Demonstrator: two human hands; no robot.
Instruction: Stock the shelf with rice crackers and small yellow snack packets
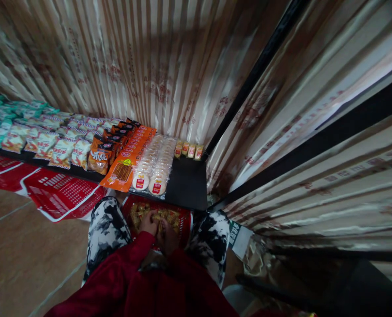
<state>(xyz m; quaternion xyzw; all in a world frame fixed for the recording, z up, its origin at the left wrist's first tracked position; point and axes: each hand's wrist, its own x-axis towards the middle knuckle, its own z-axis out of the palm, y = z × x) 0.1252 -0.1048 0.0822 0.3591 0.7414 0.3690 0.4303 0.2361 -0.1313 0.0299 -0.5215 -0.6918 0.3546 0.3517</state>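
Note:
My left hand [149, 223] and my right hand [169, 237] are close together between my knees, over a red basket [186, 224]. Small gold-wrapped snacks [138, 213] fill the basket. The fingers of both hands are curled around a small gold packet [158, 217], partly hidden by them in the dim light. Just above the hands is a black shelf [189, 185]. Four-sided gold packets [190, 151] stand in a short row at its back right, beside two rows of clear-wrapped round white crackers [157, 184].
Left along the shelf lie orange bags [118, 175], brown-and-black snack bags [98, 154], white snack bags [62, 152] and teal packets [1, 132]. A pleated curtain [169, 66] hangs behind. Black poles [252, 79] slant at right. A red printed sheet [60, 193] hangs below the shelf.

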